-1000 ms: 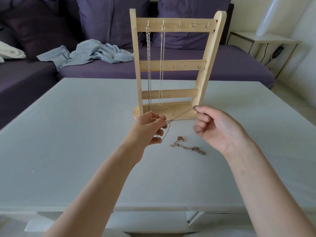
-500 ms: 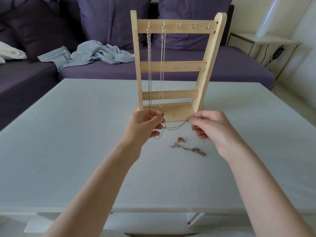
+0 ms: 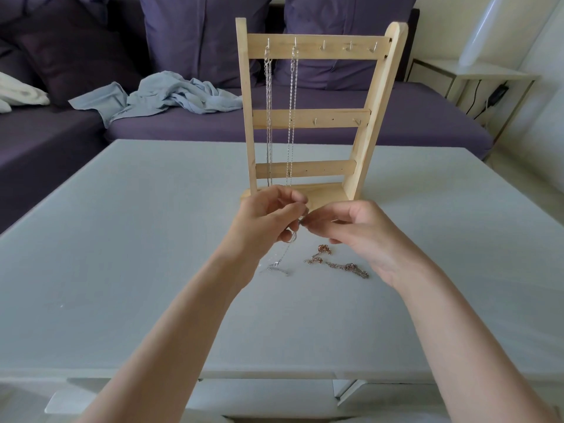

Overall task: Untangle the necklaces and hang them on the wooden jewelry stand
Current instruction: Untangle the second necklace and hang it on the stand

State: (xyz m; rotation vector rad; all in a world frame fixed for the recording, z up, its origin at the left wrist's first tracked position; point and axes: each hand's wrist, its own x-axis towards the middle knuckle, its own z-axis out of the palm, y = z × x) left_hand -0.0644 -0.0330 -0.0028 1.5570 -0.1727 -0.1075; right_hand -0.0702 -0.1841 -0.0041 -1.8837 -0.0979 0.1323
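Hands closed together since a second ago: left hand (image 3: 268, 218) and right hand (image 3: 351, 230) fingers now pinch thin silver chain (image 3: 282, 257) before the pale wooden jewelry stand (image 3: 308, 117); slack end pools on grey surface (image 3: 122, 239). Likely working the clasp for hanging.

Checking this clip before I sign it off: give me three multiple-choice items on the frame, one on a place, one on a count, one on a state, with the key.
1. Where does the rose-coloured chain lie?
A. on the table, beneath the right hand
B. on the stand's top bar
C. on the sofa

2. How many necklaces hang on the wooden stand?
A. none
B. two
C. five

3. What are the hands doing?
A. resting flat
B. both pinching a silver chain
C. lifting the stand

Key: 1 A, it lies on the table. 2 B, two hanging chains fill the leftmost top hooks. 3 B, left hand and right hand meet fingertip to fingertip on it.
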